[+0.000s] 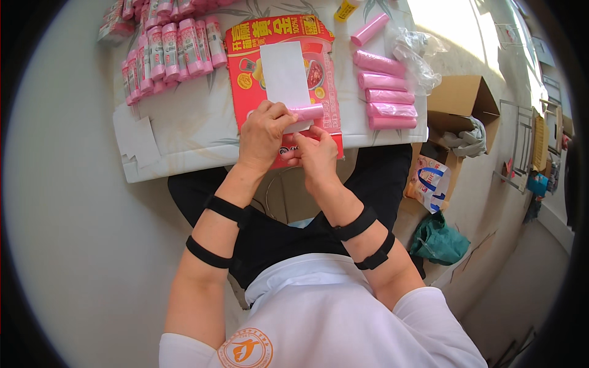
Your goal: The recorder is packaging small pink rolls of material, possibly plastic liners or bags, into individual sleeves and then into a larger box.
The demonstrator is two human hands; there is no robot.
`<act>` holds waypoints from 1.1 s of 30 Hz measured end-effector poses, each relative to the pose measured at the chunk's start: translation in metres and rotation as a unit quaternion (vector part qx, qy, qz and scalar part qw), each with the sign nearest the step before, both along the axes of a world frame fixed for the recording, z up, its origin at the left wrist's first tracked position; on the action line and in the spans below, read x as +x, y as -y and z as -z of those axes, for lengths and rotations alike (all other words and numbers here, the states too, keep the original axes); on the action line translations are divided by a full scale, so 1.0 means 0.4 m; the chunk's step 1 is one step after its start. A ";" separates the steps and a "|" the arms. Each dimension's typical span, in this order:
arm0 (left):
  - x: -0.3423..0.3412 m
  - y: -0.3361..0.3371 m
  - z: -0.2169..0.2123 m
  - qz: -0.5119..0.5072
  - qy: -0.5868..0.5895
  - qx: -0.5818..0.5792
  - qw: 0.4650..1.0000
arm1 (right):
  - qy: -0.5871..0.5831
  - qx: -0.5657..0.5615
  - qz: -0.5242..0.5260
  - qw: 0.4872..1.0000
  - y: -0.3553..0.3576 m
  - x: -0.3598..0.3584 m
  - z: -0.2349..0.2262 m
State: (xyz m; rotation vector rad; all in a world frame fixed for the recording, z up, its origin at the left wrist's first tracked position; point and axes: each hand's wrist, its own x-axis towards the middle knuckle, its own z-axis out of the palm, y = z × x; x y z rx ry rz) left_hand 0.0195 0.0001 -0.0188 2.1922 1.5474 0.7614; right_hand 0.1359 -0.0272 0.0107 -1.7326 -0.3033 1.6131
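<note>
A pink roll [305, 112] is held at the near end of a white paper strip [284, 75] on the red printed sheet [245, 80].

The left hand [264, 132] is closed over the left end of the pink roll, with its fingers pressed onto the lower edge of the white paper strip. The right hand [316, 153] is pinched narrowly at the underside of the roll, just below the strip. The strip is laid lengthwise down the middle of the red printed sheet. To the right of the sheet, a column of plain pink rolls [386, 92] is laid out, with crumpled clear plastic [417, 55] beyond it. To the left of the sheet, a group of labelled pink rolls [169, 52] is stacked. Loose white paper pieces [138, 138] are placed at the sheet's near left, on the table [196, 122]. A yellow bottle [346, 9] is seen beyond the sheet's far edge.
</note>
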 end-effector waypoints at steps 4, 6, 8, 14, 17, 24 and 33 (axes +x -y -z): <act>-0.005 -0.011 0.001 0.010 0.011 0.006 1.000 | -0.025 -0.025 0.020 0.999 -0.005 0.019 0.053; -0.007 -0.012 -0.005 0.008 0.006 -0.005 1.000 | 0.063 -0.020 0.024 0.998 -0.006 0.015 0.059; -0.009 -0.014 -0.006 0.007 0.001 -0.015 1.000 | 0.092 0.007 0.017 0.996 -0.008 0.013 0.055; -0.012 -0.016 -0.004 0.007 0.004 -0.027 1.000 | 0.067 0.010 0.113 0.991 -0.023 0.013 0.060; -0.011 -0.011 -0.003 0.016 -0.007 -0.016 1.000 | 0.028 -0.026 0.160 0.986 -0.036 0.028 0.067; -0.006 0.006 -0.018 0.068 -0.007 0.053 0.996 | -0.125 -0.112 0.217 0.962 -0.069 0.065 0.089; -0.063 -0.104 0.022 0.099 0.149 -0.198 0.964 | -0.005 0.043 0.102 0.994 -0.010 0.068 0.006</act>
